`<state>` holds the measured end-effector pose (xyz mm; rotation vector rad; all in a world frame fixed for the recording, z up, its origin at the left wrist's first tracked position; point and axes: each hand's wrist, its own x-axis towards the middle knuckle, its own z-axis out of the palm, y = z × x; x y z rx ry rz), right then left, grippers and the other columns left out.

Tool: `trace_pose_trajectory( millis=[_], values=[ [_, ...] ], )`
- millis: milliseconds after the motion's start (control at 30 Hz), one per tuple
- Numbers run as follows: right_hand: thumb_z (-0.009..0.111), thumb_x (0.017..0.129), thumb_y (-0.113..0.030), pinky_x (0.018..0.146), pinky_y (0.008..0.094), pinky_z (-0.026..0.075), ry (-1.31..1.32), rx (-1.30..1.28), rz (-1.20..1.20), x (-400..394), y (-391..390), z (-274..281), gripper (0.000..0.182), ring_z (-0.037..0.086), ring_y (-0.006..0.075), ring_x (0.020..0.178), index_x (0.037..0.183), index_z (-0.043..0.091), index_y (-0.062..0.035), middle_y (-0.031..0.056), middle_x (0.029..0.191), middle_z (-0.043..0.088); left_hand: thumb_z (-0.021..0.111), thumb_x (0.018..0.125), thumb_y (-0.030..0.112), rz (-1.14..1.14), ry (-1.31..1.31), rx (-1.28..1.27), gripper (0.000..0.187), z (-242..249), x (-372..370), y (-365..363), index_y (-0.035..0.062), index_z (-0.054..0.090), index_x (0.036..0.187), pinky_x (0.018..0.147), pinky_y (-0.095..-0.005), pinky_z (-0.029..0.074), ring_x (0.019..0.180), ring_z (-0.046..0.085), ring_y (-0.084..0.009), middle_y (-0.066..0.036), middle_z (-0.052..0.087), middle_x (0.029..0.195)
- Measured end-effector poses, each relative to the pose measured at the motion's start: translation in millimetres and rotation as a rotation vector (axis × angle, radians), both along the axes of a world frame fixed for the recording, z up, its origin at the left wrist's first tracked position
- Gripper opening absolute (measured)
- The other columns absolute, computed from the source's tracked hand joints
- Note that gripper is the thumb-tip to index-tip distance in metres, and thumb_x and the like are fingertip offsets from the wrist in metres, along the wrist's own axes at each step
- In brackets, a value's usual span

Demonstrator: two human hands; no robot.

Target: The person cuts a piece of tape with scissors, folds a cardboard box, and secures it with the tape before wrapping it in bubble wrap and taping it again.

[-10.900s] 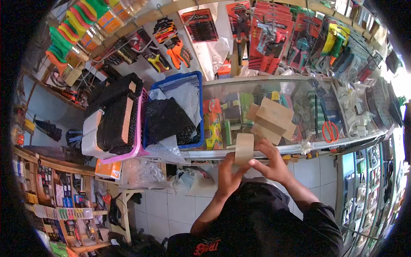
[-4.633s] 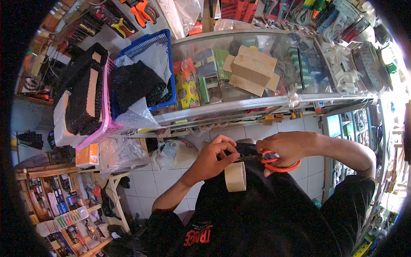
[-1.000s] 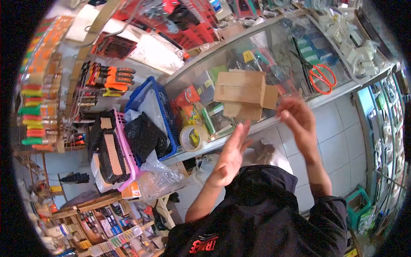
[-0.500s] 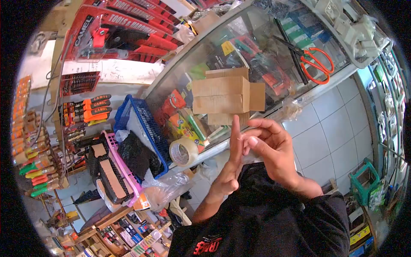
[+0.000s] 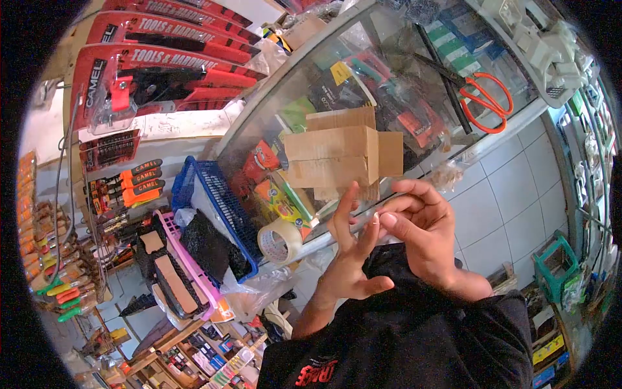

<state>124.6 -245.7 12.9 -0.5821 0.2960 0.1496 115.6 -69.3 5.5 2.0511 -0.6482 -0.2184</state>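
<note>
My left hand is raised in front of my dark shirt, thumb and fingers apart, with its fingertips close to the other hand. My right hand has thumb and index finger pinched together; a tiny pale bit seems to show at their tips, too small to name. Just beyond both hands, an open cardboard box lies on the glass counter, flaps spread out. A roll of clear tape stands at the counter's near edge, left of my left hand.
Orange-handled scissors lie on the glass counter at the upper right. Blue and pink baskets stand to the left. Packaged saws hang at the upper left. Beyond the counter edge are floor tiles and a green stool.
My left hand has turned, so its fingers now spread instead of standing upright together, with the thumb pointing right. The right hand keeps its pinch. The view has shifted slightly.
</note>
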Motion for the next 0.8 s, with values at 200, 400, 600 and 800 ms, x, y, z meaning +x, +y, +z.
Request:
trace_pose_trajectory(
  millis=[200,400,600,800],
  values=[
    [0.073,0.091,0.006,0.085,0.0326,0.059,-0.039,-0.102,-0.11,8,1,-12,0.033,0.072,0.0223,0.097,0.116,0.052,0.0009,0.0169,0.102,0.073,0.071,0.092,0.051,0.187,-0.323,0.351,0.077,16,13,-1,0.023,0.043,0.158,0.116,-0.0607,0.02,0.147,0.018,-0.0526,-0.034,0.013,0.164],
    [0.071,0.094,0.004,0.087,0.0305,0.056,-0.01,-0.277,-0.162,46,-8,-21,0.042,0.071,0.0202,0.097,0.126,0.045,-0.0021,0.0139,0.102,0.072,0.074,0.091,0.039,0.26,-0.495,0.634,0.069,18,50,-5,0.0089,0.052,0.149,0.119,-0.0645,0.015,0.153,0.016,-0.0524,-0.02,0.033,0.164],
    [0.066,0.098,0.002,0.097,0.032,0.052,-0.048,-0.248,-0.151,47,3,-23,0.044,0.066,0.0205,0.112,0.135,0.042,-0.0031,0.0157,0.115,0.067,0.073,0.092,0.027,0.219,-0.428,0.456,0.065,-23,57,-2,0.0052,0.051,0.149,0.12,-0.0652,0.015,0.154,0.025,-0.0433,-0.015,0.039,0.163],
    [0.062,0.1,-0.001,0.103,0.0357,0.049,-0.122,-0.281,-0.109,44,5,-21,0.046,0.06,0.0231,0.123,0.139,0.038,-0.0046,0.0175,0.126,0.062,0.078,0.088,0.022,0.204,-0.461,0.4,0.068,-28,57,0,0.0057,0.052,0.148,0.12,-0.0598,0.02,0.153,0.03,-0.0394,-0.013,0.041,0.163]
  ],
)
